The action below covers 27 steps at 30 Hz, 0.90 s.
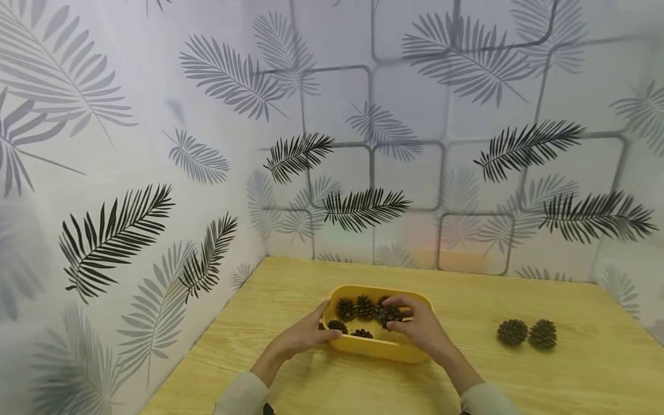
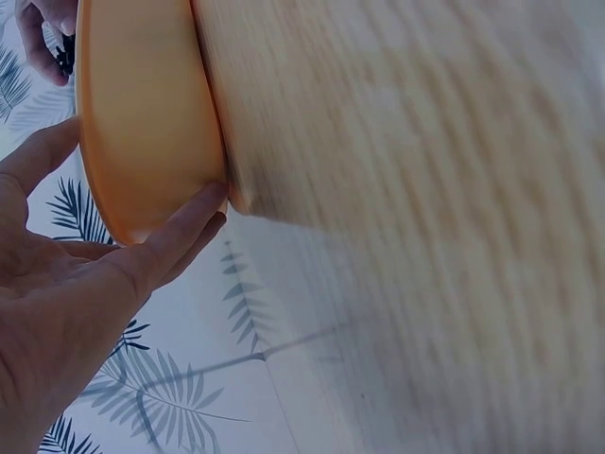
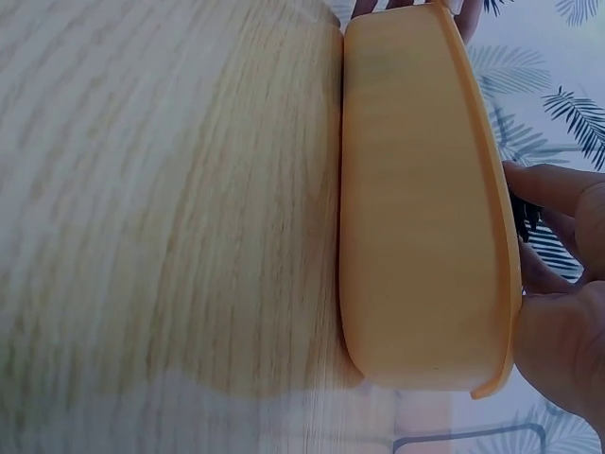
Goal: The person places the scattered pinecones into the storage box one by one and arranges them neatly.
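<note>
A yellow plastic box (image 1: 378, 347) stands on the table with several brown pine cones in it, among them one pine cone (image 1: 365, 308) by the far wall. At the box's left end, my left hand (image 1: 306, 331) holds it, thumb over the near rim and fingers along the outer wall; the left wrist view shows these fingers (image 2: 175, 232) against the orange-looking wall. Over the box's right half, my right hand (image 1: 421, 327) pinches a pine cone (image 1: 389, 315) between thumb and fingers. From the right wrist, the box wall (image 3: 425, 199) hides most of that cone.
Two pine cones, a left one (image 1: 512, 332) and a right one (image 1: 543, 334), lie side by side on the wood-grain table (image 1: 290, 392), right of the box. Leaf-patterned walls (image 1: 353, 173) rise behind the table and along its left side.
</note>
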Tool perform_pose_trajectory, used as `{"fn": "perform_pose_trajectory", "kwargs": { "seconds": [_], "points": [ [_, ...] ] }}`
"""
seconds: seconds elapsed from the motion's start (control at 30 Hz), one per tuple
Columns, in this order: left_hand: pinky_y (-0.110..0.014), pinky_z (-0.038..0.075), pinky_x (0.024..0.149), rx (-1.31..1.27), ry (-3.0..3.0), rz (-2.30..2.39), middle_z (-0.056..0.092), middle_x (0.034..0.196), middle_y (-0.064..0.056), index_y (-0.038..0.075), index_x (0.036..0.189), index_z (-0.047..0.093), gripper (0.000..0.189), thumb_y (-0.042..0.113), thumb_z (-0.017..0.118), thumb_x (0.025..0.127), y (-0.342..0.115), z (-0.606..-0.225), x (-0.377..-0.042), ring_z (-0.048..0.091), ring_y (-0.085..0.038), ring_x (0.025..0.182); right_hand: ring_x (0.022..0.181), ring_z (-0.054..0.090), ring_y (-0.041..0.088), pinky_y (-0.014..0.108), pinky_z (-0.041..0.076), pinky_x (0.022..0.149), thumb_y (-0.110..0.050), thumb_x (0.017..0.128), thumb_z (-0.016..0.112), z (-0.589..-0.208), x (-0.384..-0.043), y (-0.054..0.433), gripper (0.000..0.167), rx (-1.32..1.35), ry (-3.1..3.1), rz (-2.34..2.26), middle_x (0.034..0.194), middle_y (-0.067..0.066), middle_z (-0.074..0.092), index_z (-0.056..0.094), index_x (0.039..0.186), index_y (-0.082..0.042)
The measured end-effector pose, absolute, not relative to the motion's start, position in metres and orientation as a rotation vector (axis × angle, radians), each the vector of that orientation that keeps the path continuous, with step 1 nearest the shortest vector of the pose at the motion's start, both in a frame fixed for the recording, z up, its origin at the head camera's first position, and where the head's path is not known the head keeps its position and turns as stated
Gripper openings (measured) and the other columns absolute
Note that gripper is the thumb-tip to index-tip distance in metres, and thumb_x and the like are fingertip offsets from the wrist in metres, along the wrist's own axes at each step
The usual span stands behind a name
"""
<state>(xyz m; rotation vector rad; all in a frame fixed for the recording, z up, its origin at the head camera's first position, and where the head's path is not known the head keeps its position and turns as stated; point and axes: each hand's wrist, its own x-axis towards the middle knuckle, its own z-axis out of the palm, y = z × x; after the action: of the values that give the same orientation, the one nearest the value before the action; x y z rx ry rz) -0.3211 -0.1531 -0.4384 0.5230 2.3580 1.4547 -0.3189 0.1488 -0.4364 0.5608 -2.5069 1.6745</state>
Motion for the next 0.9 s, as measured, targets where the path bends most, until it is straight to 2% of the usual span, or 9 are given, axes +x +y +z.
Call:
{"fn": "perform_pose_trajectory", "kwargs": {
  "seconds": [0.23,0.37,0.57,0.8,0.9],
  "points": [
    [-0.066,0.030,0.117,0.534,2.371,1.418,0.002,0.171,-0.027,0.006,0.168,-0.001,0.093,0.034,0.063,0.106,-0.1515,-0.4361,-0.3164,0.025,-0.052,0.151,0.107,0.065,0.033,0.038,0.058,0.073,-0.002,0.091,0.078,-0.4415,-0.3164,0.1499,0.038,0.613,-2.558,1.583,0.141,0.019,0.060,0.069,0.128,-0.008],
    [-0.065,0.033,0.116,0.553,2.369,1.418,0.002,0.171,-0.027,0.007,0.168,-0.002,0.093,0.034,0.063,0.106,-0.1499,-0.4358,-0.3177,0.029,-0.051,0.149,0.108,0.066,0.038,0.039,0.060,0.074,-0.001,0.091,0.077,-0.4398,-0.3157,0.1525,0.037,0.665,-2.586,1.510,0.139,0.020,0.061,0.069,0.127,-0.007],
    [-0.065,0.025,0.120,0.558,2.381,1.416,-0.001,0.172,-0.023,0.008,0.168,-0.002,0.094,0.034,0.063,0.106,-0.1498,-0.4353,-0.3180,0.015,-0.048,0.156,0.113,0.066,0.045,0.049,0.060,0.086,-0.002,0.092,0.078,-0.4423,-0.3183,0.1554,0.035,0.726,-2.619,1.406,0.136,0.019,0.063,0.069,0.125,-0.008],
    [-0.067,0.019,0.121,0.531,2.362,1.441,-0.002,0.173,-0.021,0.009,0.168,-0.001,0.094,0.035,0.064,0.105,-0.1502,-0.4356,-0.3183,0.005,-0.046,0.157,0.123,0.058,0.042,0.052,0.055,0.095,0.004,0.091,0.075,-0.4362,-0.3192,0.1547,0.033,0.811,-2.677,1.393,0.132,0.014,0.064,0.069,0.121,-0.009],
    [-0.066,0.019,0.121,0.530,2.359,1.451,-0.003,0.173,-0.021,0.009,0.168,-0.002,0.094,0.034,0.063,0.106,-0.1507,-0.4361,-0.3187,0.005,-0.046,0.158,0.123,0.058,0.041,0.052,0.055,0.096,0.005,0.090,0.075,-0.4350,-0.3209,0.1540,0.032,0.857,-2.685,1.357,0.130,0.013,0.065,0.070,0.119,-0.009]
  ]
}}
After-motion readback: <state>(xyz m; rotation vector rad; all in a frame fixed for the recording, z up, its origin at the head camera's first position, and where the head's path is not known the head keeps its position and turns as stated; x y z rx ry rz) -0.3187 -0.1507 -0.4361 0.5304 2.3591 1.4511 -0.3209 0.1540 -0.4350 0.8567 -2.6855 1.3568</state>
